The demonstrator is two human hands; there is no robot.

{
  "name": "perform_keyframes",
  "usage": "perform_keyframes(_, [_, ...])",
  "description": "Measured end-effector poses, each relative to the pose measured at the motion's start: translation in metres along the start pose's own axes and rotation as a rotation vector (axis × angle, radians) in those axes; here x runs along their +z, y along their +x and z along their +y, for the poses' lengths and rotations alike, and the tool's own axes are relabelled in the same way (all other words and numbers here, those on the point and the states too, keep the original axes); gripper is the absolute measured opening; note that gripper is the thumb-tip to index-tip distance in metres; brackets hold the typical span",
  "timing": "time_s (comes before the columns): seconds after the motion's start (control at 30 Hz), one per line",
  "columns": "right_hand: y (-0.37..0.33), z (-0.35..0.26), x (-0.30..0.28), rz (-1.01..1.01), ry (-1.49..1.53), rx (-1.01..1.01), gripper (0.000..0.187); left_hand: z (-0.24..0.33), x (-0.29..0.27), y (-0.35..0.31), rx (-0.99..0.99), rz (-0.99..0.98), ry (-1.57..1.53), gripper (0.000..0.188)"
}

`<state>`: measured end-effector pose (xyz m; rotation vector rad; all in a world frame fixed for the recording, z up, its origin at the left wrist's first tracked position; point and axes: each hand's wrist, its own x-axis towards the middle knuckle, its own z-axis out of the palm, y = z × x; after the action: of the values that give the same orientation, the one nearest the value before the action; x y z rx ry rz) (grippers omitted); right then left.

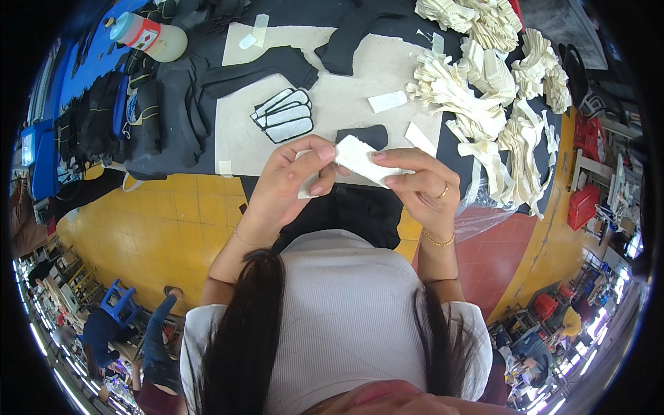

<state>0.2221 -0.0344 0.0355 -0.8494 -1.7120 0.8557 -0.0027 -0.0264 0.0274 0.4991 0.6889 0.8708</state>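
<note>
Above the table's near edge, both hands hold a white strip, fabric-like (361,158), stretched between them. My left hand (280,178) pinches its upper left corner with thumb and forefinger. Another white piece (305,185) is tucked in the curled fingers of that hand. At the strip's right end my right hand (430,188) grips with thumb and fingers. Just beyond the strip a small black cloth piece (366,136) lies on the pale board (242,149). A fan of grey-white pieces with black edging (283,114) rests farther left.
Cream fabric strips (477,104) are heaped at the right. Black cloth pieces (176,104) and tied bundles (97,124) fill the left, with a capped bottle (149,36) behind. Loose white pieces (387,102) lie on the board. Clear plastic (477,214) hangs off the near right edge.
</note>
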Motion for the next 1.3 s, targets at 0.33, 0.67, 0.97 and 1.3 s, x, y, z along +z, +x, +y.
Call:
perform_keyframes(0.33, [-0.003,0.003,0.006,0.009,0.347,0.133,0.027,0.001,-0.004,-0.004,-0.106,-0.219,-0.31,0.018])
perform_keyframes(0.67, [0.003,-0.005,0.017,-0.066,-0.042,0.125,0.038,-0.005,0.003,-0.002,0.092,-0.158,0.04,0.019])
perform_keyframes(0.97, [0.004,-0.006,0.024,0.003,-0.102,0.152,0.024,-0.004,0.016,-0.011,0.193,0.014,0.501,0.014])
perform_keyframes(1.3, [-0.006,-0.009,0.023,0.149,0.324,0.671,0.013,-0.001,0.019,-0.013,0.103,0.05,0.364,0.013])
